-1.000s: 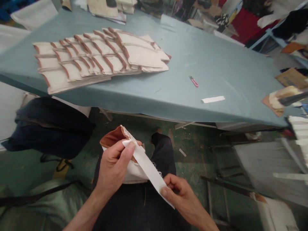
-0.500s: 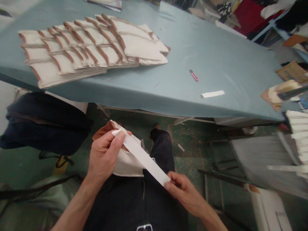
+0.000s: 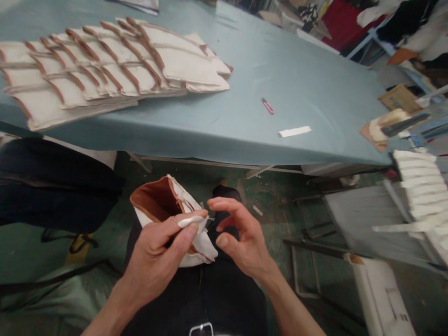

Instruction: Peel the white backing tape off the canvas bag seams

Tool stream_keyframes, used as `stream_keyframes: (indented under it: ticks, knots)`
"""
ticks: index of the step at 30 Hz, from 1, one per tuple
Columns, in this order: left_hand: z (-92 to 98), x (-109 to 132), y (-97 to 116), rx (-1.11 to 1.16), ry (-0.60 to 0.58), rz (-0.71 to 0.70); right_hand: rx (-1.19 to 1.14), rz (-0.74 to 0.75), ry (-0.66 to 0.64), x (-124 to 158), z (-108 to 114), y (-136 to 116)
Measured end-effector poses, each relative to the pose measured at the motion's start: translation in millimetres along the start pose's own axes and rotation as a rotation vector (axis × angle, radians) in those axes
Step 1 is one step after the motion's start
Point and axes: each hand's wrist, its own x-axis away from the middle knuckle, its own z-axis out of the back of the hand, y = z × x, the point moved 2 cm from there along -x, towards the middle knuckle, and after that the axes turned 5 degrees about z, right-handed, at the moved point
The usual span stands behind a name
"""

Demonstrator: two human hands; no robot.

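Observation:
A cream fabric pouch (image 3: 143, 217) with a brown lining sits over my lap, its mouth gaping toward the upper left. My left hand (image 3: 157, 252) is closed at the pouch's near side, thumb and forefinger pinching a white strip (image 3: 189, 220). Much of the strip is hidden or blends with the pale cloth, and I cannot tell whether the hand also grips the pouch. Just right of the pouch is my right hand (image 3: 241, 238), its fingers curved and apart with nothing between them. Loose threads show near its fingertips.
Overlapping cream pouches (image 3: 115, 65) with brown edges lie on the blue-covered table (image 3: 245, 144). A pink-handled small cutter (image 3: 268, 106) and another white strip (image 3: 295, 131) lie toward its right. A dark cloth-covered thing (image 3: 52, 182) stands at left, a metal frame (image 3: 308, 270) at right.
My right hand has let go of the strip's end and moved up beside the pouch, fingers spread. The strip is no longer stretched between my hands. The pouch's mouth shows wider; the view has shifted right.

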Motion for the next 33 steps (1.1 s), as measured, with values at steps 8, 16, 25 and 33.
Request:
stream_keyframes:
  ticks: [8, 16, 25, 33]
  knots:
    - [0.2, 4, -1, 0.097, -0.017, -0.007, -0.357, -0.296, -0.109, -19, -37, 9]
    - [-9.3, 2, -16, 0.184, 0.213, 0.095, -0.298, -0.341, 0.055, -8, -57, 14]
    - [-5.5, 4, -22, -0.169, 0.377, -0.088, -0.164, -0.379, 0.062, 3, -60, 13]
    - [4.9, 3, -42, 0.116, 0.275, 0.273, -0.154, -0.364, 0.072, 5, -44, 9]
